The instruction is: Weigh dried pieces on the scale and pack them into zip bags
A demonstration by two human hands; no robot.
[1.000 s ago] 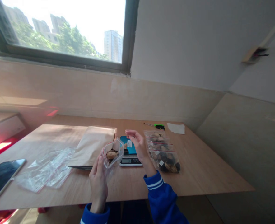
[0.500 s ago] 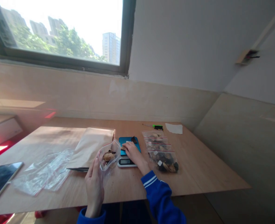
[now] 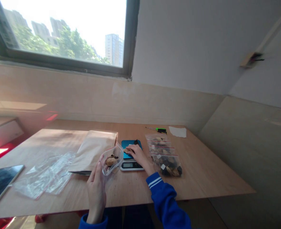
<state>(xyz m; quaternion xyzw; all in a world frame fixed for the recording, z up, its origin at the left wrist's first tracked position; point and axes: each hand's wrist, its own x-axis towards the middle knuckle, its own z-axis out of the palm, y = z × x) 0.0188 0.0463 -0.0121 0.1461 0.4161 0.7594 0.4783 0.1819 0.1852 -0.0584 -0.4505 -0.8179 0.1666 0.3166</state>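
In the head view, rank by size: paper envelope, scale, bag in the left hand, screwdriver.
Largest to smallest: paper envelope, then scale and bag, which look alike; the bag is nearer the camera, so unsure; then screwdriver.

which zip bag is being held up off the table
The small clear zip bag in the left hand, holding a few brown pieces; the other filled bags lie flat on the table right of the scale.

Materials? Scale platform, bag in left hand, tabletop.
Blue scale platform: glossy coating over plastic or metal, can't tell which; it shows a sheen. Zip bag in left hand: thin clear plastic film, creased, see-through. Tabletop: likely wood veneer or plywood, light satin finish, faint grain.
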